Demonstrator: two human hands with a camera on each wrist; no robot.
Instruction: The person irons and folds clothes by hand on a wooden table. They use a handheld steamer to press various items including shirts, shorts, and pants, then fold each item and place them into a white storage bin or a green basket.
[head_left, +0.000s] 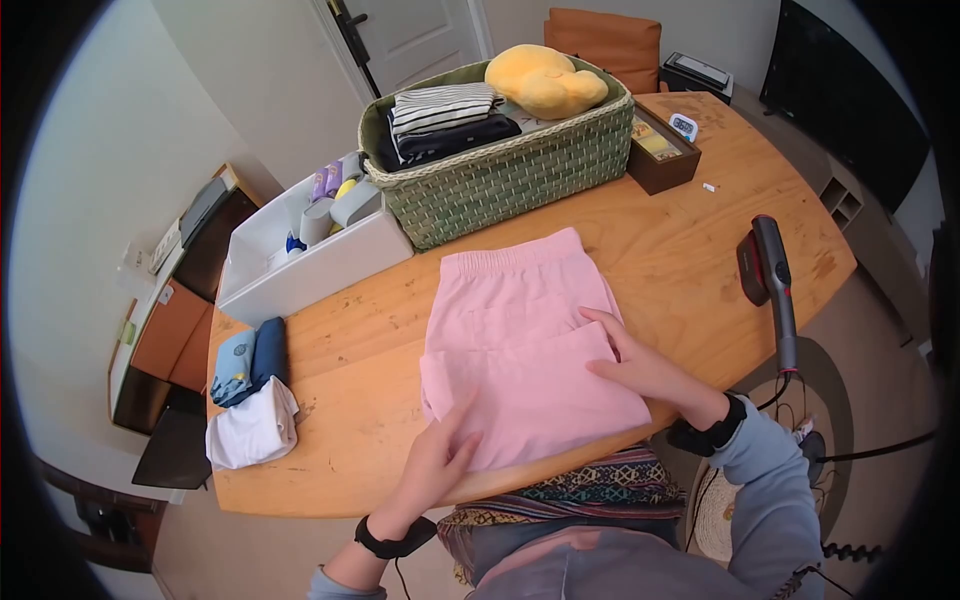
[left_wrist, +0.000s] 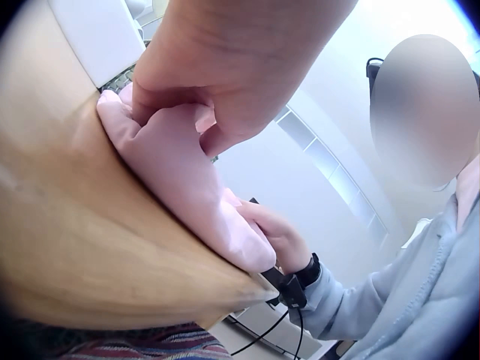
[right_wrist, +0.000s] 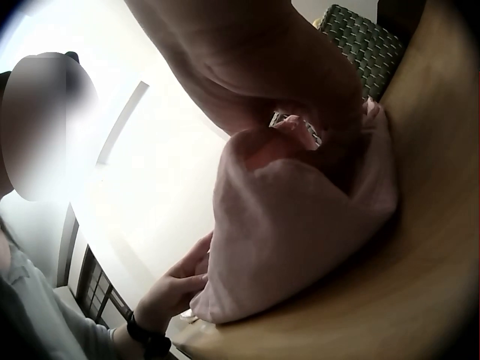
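Pink pants (head_left: 520, 390) with an elastic waistband lie on the wooden table (head_left: 340, 420), their lower part folded up over the upper part. My left hand (head_left: 437, 460) rests on the near left of the folded part, thumb spread away from the fingers. At the right side, my right hand (head_left: 645, 370) touches the cloth near the fold's upper edge, its thumb and forefinger wide apart. The left wrist view shows the pink cloth (left_wrist: 176, 161) bulging beside the left fingers. A loose hollow in the cloth (right_wrist: 285, 217) appears under the right hand in the right wrist view.
A green woven basket (head_left: 510, 180) holds folded clothes and a yellow plush. Left of it stands a white bin (head_left: 330, 275). Folded blue garments (head_left: 250, 360) and a white one (head_left: 252, 425) lie at the left edge. A handheld steamer (head_left: 775, 290) lies right; a brown box (head_left: 665, 170) stands behind.
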